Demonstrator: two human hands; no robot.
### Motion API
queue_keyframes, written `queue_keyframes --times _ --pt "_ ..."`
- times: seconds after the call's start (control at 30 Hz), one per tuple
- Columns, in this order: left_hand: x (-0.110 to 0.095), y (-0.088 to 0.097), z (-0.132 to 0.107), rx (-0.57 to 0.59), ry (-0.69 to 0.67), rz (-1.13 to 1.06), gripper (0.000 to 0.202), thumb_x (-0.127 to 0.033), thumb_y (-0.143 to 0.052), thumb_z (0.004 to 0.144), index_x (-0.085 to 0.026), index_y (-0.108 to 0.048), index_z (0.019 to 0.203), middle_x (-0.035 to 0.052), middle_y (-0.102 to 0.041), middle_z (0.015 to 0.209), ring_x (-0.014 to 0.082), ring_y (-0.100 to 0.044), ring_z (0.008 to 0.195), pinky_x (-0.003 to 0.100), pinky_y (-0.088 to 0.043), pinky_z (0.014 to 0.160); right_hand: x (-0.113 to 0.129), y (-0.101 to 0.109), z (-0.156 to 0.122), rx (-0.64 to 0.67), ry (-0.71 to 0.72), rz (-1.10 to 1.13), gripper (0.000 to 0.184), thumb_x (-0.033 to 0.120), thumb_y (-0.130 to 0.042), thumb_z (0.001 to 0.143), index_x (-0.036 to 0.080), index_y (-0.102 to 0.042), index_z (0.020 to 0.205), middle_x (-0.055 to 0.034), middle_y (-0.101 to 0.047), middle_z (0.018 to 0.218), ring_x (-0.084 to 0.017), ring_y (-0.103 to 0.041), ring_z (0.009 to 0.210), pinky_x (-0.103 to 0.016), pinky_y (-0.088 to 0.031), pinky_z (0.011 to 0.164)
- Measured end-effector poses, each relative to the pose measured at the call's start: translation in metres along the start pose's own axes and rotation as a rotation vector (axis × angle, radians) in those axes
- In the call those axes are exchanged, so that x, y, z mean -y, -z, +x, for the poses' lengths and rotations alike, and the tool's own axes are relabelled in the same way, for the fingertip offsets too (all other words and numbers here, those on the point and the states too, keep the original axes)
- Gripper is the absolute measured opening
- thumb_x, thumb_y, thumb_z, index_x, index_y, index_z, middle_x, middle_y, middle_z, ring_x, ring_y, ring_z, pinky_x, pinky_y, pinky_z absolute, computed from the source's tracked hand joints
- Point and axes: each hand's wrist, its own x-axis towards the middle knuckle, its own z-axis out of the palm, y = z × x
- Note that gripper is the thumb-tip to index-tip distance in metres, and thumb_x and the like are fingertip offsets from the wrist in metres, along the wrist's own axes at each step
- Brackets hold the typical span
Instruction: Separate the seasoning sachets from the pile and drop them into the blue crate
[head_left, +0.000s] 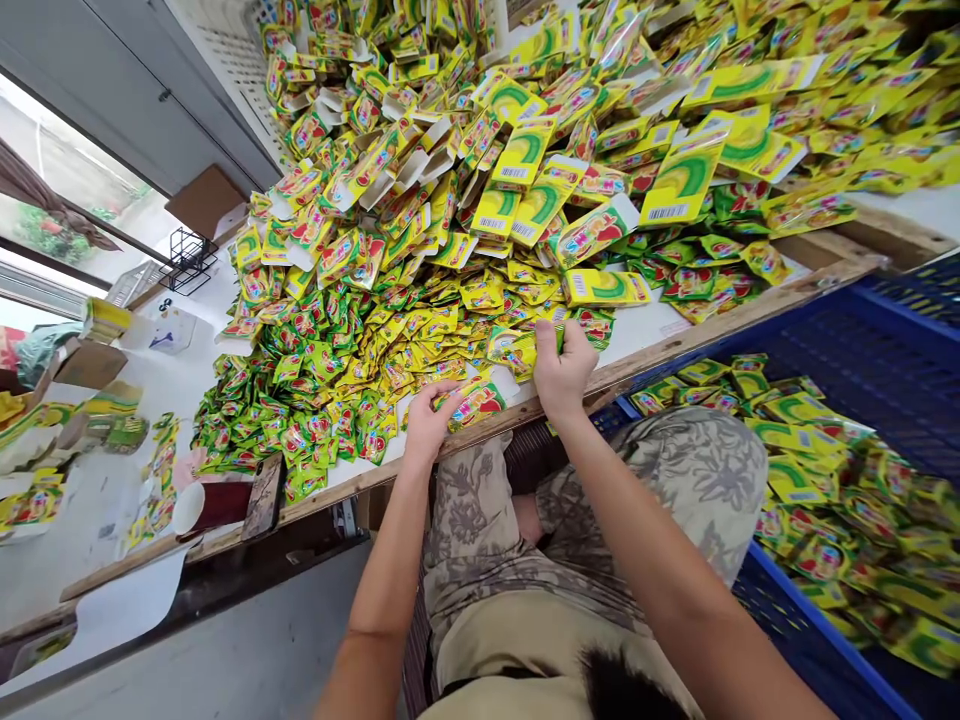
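Note:
My left hand [430, 424] is closed around the left end of a small yellow-green carton [478, 402] at the table's front edge. A white flap stands open at the carton's right end. Just to the right, my right hand [564, 372] is curled with the thumb up, and yellow sachets [519, 349] show at its fingers; how many it grips is hidden. Beyond both hands lie loose yellow sachets [409, 340], with green sachets [304, 350] to their left. A heap of cartons [525, 150], many with flaps open, rises behind them.
A wooden strip [645, 352] edges the table. Blue crates [825, 325] with filled cartons stand at my right. Toward the left are a phone [264, 495], a dark red cup [214, 506], a wire rack [187, 262] and cardboard boxes [82, 365].

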Motion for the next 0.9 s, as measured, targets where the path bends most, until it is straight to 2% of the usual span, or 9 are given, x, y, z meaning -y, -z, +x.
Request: queue_keyframes --times 0.13,0.33,0.4,0.47,0.63,0.73,0.9 --pt "-0.010 0.008 -0.014 -0.168 -0.125 0.111 0.024 -0.036 -0.067 0.080 -0.018 -0.070 0.096 0.0068 -0.071 0.100 0.0195 -0.063 0.098 0.032 -0.045 0.095 0.010 -0.009 -0.005 0.013 0.032 0.031 0.042 0.054 -0.044 0.093 0.023 -0.037 0.065 0.0041 -0.036 0.059 -0.012 -0.036 0.058 -0.028 -0.030 0.059" --pt "-0.022 0.031 -0.019 -0.437 -0.220 0.184 0.029 -0.041 -0.060 0.086 -0.016 -0.066 0.097 0.0072 -0.070 0.096 0.0184 -0.064 0.090 0.029 -0.049 0.081 0.012 -0.018 0.002 0.047 0.042 -0.023 0.048 0.054 -0.048 0.091 0.024 -0.025 0.063 0.0066 -0.026 0.056 -0.011 -0.026 0.055 -0.028 -0.024 0.056" --pt "-0.021 0.034 -0.022 -0.447 -0.252 0.223 0.029 -0.042 -0.060 0.086 -0.016 -0.066 0.096 0.0072 -0.070 0.095 0.0185 -0.064 0.088 0.029 -0.049 0.079 0.015 -0.019 0.002 0.034 0.029 -0.006 0.049 0.055 -0.047 0.091 0.023 -0.024 0.063 0.0069 -0.024 0.056 -0.011 -0.025 0.055 -0.028 -0.023 0.056" --pt "-0.020 0.033 -0.027 -0.405 -0.285 0.250 0.028 -0.042 -0.060 0.086 -0.016 -0.067 0.096 0.0071 -0.070 0.096 0.0186 -0.064 0.090 0.029 -0.049 0.081 0.023 -0.018 -0.001 0.029 0.031 0.045 0.049 0.056 -0.046 0.092 0.023 -0.024 0.063 0.0068 -0.024 0.057 -0.010 -0.025 0.056 -0.027 -0.023 0.055" --pt "-0.017 0.019 -0.041 -0.367 -0.341 0.238 0.026 -0.041 -0.059 0.088 -0.018 -0.067 0.097 0.0064 -0.070 0.096 0.0184 -0.064 0.093 0.030 -0.049 0.086 0.048 -0.023 -0.014 0.028 0.056 0.162 0.047 0.055 -0.045 0.093 0.023 -0.026 0.063 0.0067 -0.026 0.056 -0.010 -0.027 0.055 -0.026 -0.025 0.055" --pt "-0.018 0.011 -0.049 -0.420 -0.385 0.230 0.025 -0.040 -0.058 0.089 -0.018 -0.067 0.097 0.0068 -0.070 0.097 0.0187 -0.064 0.094 0.031 -0.048 0.087 0.053 -0.024 -0.022 0.053 0.075 0.146 0.046 0.055 -0.046 0.092 0.023 -0.029 0.063 0.0064 -0.029 0.056 -0.010 -0.029 0.054 -0.026 -0.027 0.056" --pt "-0.020 0.002 -0.055 -0.582 -0.449 0.169 0.022 -0.037 -0.056 0.090 -0.017 -0.065 0.093 0.0053 -0.068 0.091 0.0170 -0.063 0.090 0.029 -0.047 0.085 0.049 -0.019 -0.037 0.158 0.102 0.058 0.043 0.051 -0.048 0.092 0.023 -0.034 0.062 0.0047 -0.036 0.057 -0.012 -0.032 0.056 -0.027 -0.028 0.058"
